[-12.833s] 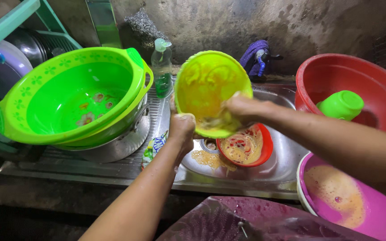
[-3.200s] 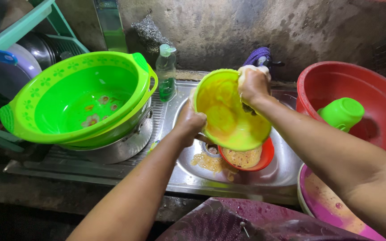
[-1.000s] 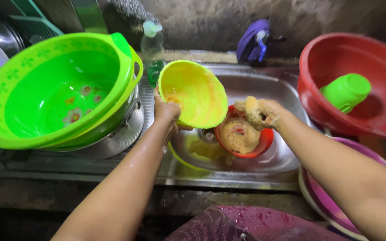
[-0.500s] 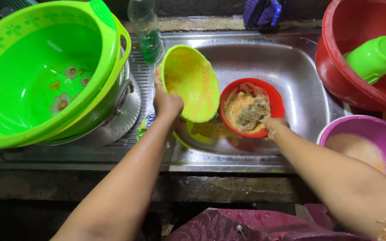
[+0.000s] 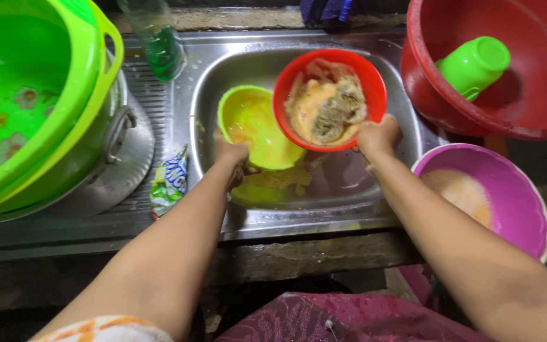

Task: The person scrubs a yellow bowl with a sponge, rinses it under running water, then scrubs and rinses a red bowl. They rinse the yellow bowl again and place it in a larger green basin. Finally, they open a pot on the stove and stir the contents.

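My left hand (image 5: pixel 230 155) grips the near rim of a yellow-green plastic bowl (image 5: pixel 254 123), which sits low in the steel sink (image 5: pixel 223 69). My right hand (image 5: pixel 378 134) holds the rim of a red bowl (image 5: pixel 292 76) lifted above the sink and tilted toward me. Inside the red bowl lies a soapy scrubbing pad (image 5: pixel 330 114) in orange foam. The red bowl overlaps the right edge of the yellow-green one.
A large green colander-style basin (image 5: pixel 7 107) rests on a metal pot (image 5: pixel 118 136) at left. A green soap bottle (image 5: pixel 163 47) stands behind the sink. A red tub (image 5: pixel 438 95) holding a green cup (image 5: pixel 473 63) is at right, a purple basin (image 5: pixel 514 202) of soapy water below it. A sachet (image 5: pixel 169 180) lies on the drainboard.
My left hand lowered the yellow-green bowl into the sink. My right hand took hold of the red bowl and lifted it. The view moved closer and further down.
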